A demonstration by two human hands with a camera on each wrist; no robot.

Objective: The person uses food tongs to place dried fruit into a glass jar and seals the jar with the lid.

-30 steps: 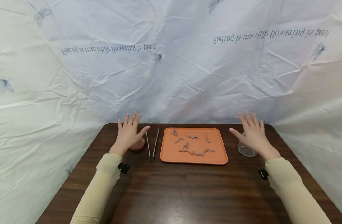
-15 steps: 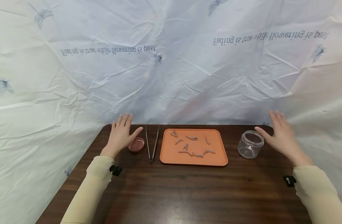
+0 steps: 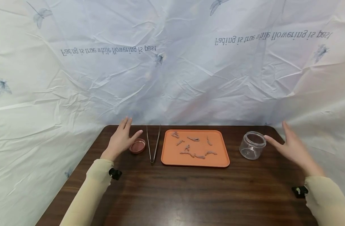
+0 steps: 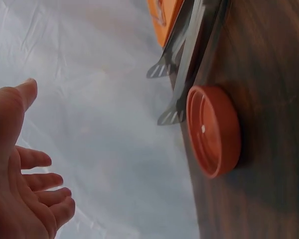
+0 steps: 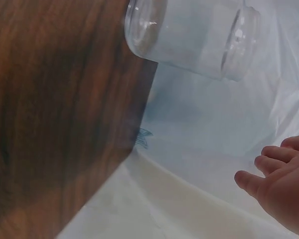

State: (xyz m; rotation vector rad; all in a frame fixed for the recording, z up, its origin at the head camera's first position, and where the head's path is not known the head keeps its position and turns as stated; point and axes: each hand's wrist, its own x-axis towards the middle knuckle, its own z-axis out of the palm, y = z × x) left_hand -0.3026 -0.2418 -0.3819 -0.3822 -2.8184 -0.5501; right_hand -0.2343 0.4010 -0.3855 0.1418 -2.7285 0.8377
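From the head, an orange tray (image 3: 169, 158) is seen on a brown table (image 3: 189, 191), and thin brownish strips (image 3: 200, 156) are scattered on it. At nine o'clock from the tray, metal tongs (image 3: 156, 143) are laid with their joined end toward six o'clock, and past them a red lid (image 3: 137, 146) is set hollow side up. At three o'clock from the tray, a clear jar (image 3: 250, 149) is stood upright. The left hand (image 3: 119, 141) is held near the lid, toward its ten o'clock, and the right hand (image 3: 295, 152) near the jar, at its three o'clock. In the left wrist view, the lid is shown at three o'clock and the left hand at eight, apart from it, its fingers loose and a little bent. In the right wrist view, the jar is shown at one o'clock and the right hand at four, apart from it, its fingers loose too.
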